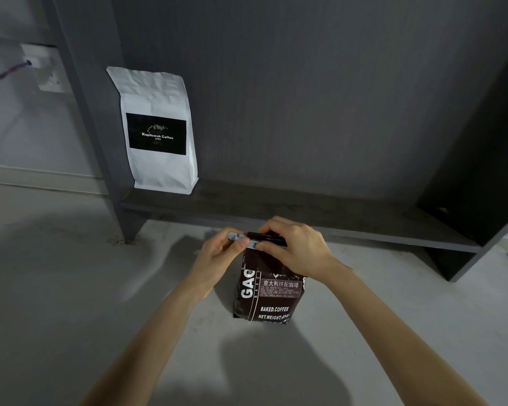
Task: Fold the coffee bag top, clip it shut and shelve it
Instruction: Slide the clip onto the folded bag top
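Pale grey floor (71,288) fills the lower half of the view, with a dark grey shelf unit (305,112) rising behind it from ten o'clock across to three o'clock. On its low shelf board (305,212), at ten o'clock, a white coffee bag (159,130) stands upright with a black label reading "Kopiluwak Coffee". A white wall socket (46,68) with a cable plugged in sits at the far ten o'clock edge.

Just below centre, the dark brown coffee bag (269,288) stands upright on the floor in front of the shelf. Its glossy front bears white lettering, "BAKED.COFFEE" and "NET.WEIGHT", plus a framed panel of Chinese text; its top is folded over into a flat band.

The right hand (296,247) pinches that folded top, fingers curled over it. The left hand (217,253) grips a pale blue clip (241,238) against the fold's left end.
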Tool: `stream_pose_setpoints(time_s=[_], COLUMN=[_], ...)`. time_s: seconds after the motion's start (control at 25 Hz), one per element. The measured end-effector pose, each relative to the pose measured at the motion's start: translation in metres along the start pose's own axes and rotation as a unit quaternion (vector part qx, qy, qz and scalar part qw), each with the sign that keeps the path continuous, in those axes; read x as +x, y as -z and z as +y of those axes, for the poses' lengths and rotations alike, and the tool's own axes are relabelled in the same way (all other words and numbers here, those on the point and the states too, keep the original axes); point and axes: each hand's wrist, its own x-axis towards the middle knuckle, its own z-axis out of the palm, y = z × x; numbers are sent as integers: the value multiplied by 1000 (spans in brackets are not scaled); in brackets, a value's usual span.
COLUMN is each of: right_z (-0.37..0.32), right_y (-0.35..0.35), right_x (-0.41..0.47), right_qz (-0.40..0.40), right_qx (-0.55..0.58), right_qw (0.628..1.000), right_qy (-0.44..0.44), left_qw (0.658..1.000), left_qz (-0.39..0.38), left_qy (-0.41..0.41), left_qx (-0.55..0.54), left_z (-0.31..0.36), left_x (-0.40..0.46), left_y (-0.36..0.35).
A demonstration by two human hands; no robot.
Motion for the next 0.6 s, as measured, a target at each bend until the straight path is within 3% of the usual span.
stream_pose_setpoints(time_s=[0.32, 0.44, 0.6], right_z=[12, 27, 46], right_y=[-2, 2, -10], right_x=[-7, -19, -40], right_qz=[44, 81, 112], right_qx=[-19, 68, 246], right_qw=[999, 993, 939], right_qy=[24, -61, -211], left_qw=[999, 999, 999], left_qz=[-4, -6, 4], left_qy=[18, 20, 19], left_qx=[-37, -40, -39], left_z=[-5, -7, -16], left_x=[-1, 0, -2], left_y=[0, 2, -1])
